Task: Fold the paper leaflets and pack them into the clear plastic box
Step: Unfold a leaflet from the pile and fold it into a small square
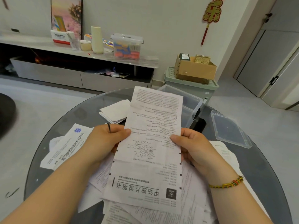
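**Both hands hold one unfolded leaflet above the pile**

Nearest: pile of loose leaflets (195,206) spread on the round glass surface (64,117), under both forearms. Braided bracelet (226,184) on right wrist.

Left hand (105,143): grip pinches the left edge of the held leaflet (155,126), thumb on top. Black hair tie (109,127) on that hand. Right hand (192,146): grip pinches the right edge, thumb on the printed side. The leaflet is long, open, creased, with its top end pointing away and its bottom end lying over the pile.

Left of the hands: blue-logo leaflet (68,146) flat on the surface.

Behind: stack of folded leaflets (116,112), right edge hidden by the held leaflet. Clear plastic box (192,102) at the far right of the surface, open, left part blocked by the held leaflet; contents can't be told. Its clear lid (229,128) lies just beside it, to the right.

Beyond the surface: green storage bin (191,85) with a cardboard box (194,70) on top. TV console (48,70) along the wall carries a lidded plastic container (127,46), cream bottle (97,40), Panasonic box (59,37). Red ornament (212,12) on the wall.
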The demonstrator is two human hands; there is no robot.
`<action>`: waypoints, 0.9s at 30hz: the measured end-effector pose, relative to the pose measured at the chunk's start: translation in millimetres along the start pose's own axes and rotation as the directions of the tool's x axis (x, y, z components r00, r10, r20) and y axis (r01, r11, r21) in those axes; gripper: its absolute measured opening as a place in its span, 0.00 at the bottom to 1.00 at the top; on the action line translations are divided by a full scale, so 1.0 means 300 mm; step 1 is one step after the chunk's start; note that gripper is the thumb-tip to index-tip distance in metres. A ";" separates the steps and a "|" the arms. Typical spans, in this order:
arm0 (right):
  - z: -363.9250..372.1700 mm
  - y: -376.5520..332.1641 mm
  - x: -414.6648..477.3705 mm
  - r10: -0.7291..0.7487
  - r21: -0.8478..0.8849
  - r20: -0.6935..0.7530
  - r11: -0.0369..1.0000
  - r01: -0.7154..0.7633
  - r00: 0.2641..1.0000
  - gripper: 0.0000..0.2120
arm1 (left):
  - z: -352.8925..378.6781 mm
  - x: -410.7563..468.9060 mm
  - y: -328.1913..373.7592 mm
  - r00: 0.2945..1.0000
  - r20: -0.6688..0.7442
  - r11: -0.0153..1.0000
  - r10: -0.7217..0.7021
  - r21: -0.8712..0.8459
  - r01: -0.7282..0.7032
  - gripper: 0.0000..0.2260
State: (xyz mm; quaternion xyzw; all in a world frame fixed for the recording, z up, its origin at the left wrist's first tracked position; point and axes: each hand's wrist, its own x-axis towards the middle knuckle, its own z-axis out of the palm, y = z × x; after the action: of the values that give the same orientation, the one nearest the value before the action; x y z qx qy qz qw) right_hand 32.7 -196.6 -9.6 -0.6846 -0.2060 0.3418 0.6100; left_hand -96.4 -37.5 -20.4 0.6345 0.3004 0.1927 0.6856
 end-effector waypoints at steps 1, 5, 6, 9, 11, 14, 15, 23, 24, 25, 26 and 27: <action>-0.003 0.001 0.001 -0.004 -0.006 0.024 1.000 0.004 1.000 0.06 | -0.001 0.000 0.001 1.000 0.008 1.000 -0.004 -0.021 0.005 0.07; -0.018 -0.002 0.008 -0.011 -0.058 0.073 0.998 0.015 0.997 0.07 | -0.003 0.003 0.003 1.000 0.011 0.996 -0.018 -0.093 0.019 0.08; -0.023 -0.003 0.008 -0.004 -0.084 0.088 0.996 0.011 0.996 0.07 | -0.004 0.004 0.004 1.000 0.015 0.993 -0.017 -0.114 0.019 0.08; -0.031 -0.005 0.009 -0.007 -0.075 0.077 0.997 0.013 0.997 0.06 | -0.008 0.008 0.003 0.999 0.040 0.993 0.001 -0.119 0.004 0.10; -0.032 -0.004 0.013 -0.006 -0.020 0.038 1.000 0.006 0.999 0.08 | -0.012 0.011 -0.002 0.998 0.069 0.993 0.014 -0.116 -0.006 0.11; -0.035 0.004 0.019 -0.025 -0.010 0.005 1.000 0.025 1.000 0.10 | -0.013 0.013 -0.002 0.992 0.128 0.994 0.004 -0.111 0.010 0.11; -0.035 0.005 0.020 -0.034 0.001 0.001 0.999 0.034 0.999 0.11 | -0.012 0.010 0.001 0.989 0.148 0.993 -0.006 -0.118 0.023 0.12; -0.036 0.009 0.025 -0.081 0.023 0.023 0.996 0.080 0.996 0.09 | -0.006 -0.008 0.027 0.983 0.178 0.974 -0.043 -0.213 0.081 0.20; -0.037 0.008 0.022 -0.081 0.015 0.002 0.997 0.081 0.997 0.08 | -0.006 -0.010 0.029 0.986 0.156 0.971 -0.054 -0.221 0.088 0.18; -0.034 0.001 0.015 -0.074 0.029 -0.026 0.997 0.075 0.997 0.09 | -0.005 -0.010 0.030 0.988 0.141 0.966 -0.069 -0.236 0.101 0.14; -0.037 0.003 0.017 -0.079 0.043 -0.050 0.996 0.082 0.996 0.10 | -0.004 -0.010 0.031 0.987 0.136 0.960 -0.082 -0.256 0.115 0.11; -0.035 0.002 0.016 -0.086 0.046 -0.075 0.995 0.089 0.993 0.10 | -0.003 -0.008 0.033 0.986 0.138 0.954 -0.091 -0.271 0.126 0.08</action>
State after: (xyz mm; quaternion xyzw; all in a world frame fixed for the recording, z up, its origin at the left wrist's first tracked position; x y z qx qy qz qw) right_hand 43.4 -200.7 -11.0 -0.6717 -0.2048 0.2945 0.6482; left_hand -97.7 -37.2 -10.3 0.5249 0.2615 0.1555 0.7950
